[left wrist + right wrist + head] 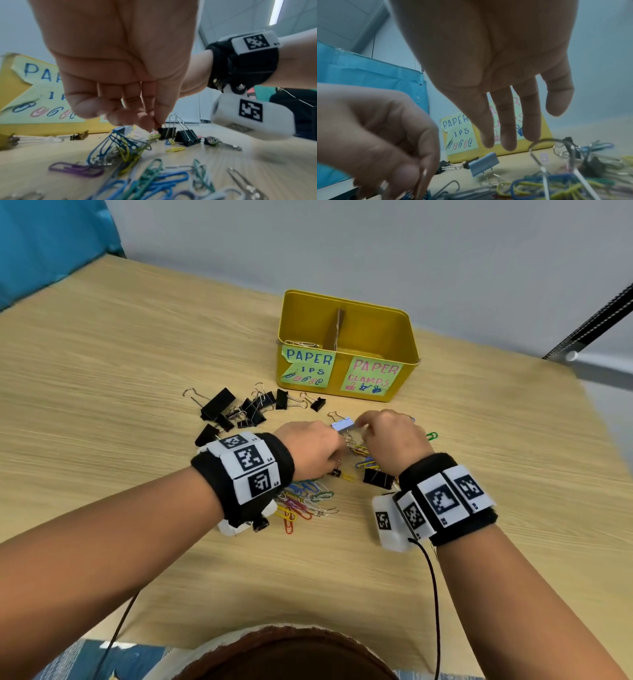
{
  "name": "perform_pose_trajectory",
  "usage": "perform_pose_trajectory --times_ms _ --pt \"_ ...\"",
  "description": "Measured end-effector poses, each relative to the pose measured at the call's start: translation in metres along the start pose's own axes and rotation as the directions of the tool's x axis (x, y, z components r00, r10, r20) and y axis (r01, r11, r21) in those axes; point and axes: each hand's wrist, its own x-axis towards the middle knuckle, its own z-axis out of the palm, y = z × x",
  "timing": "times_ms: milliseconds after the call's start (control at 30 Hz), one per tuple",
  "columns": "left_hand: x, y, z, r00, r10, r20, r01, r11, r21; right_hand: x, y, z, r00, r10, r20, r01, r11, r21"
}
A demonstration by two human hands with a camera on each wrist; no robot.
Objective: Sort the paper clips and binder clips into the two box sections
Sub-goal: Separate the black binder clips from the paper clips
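Observation:
The yellow box stands at the back, its left section labelled for paper clips and its right one for paper clamps. Some silver paper clips lie in the left section. My left hand hovers over the coloured paper clip pile, its curled fingers pinching a few silver and blue paper clips. My right hand is open, with straight fingers reaching down beside a light blue binder clip on the table.
Several black binder clips lie left of the box front. Another black binder clip sits by my right wrist, and a small one under my left fingertips. A green paper clip lies to the right.

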Motion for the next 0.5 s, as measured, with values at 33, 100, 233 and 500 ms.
perform_pose_trajectory --times_ms 33,100,233,500 --pt "0.000 -0.003 -0.001 1.000 -0.016 -0.018 0.015 0.998 -0.062 0.000 0.000 0.001 1.000 0.001 0.018 -0.001 1.000 0.006" --pt "0.000 -0.009 -0.003 0.995 -0.080 -0.056 0.067 0.977 -0.204 -0.001 -0.001 0.002 0.999 -0.010 0.053 0.010 1.000 0.006" --pt "0.004 -0.028 -0.011 0.923 -0.310 -0.229 0.214 0.906 -0.365 -0.004 -0.007 0.004 0.983 -0.103 0.149 0.120 0.987 -0.110" --pt "-0.006 -0.045 -0.015 0.929 -0.265 -0.257 0.208 0.951 -0.227 0.006 0.004 0.005 0.990 -0.062 0.127 0.052 0.995 0.082"
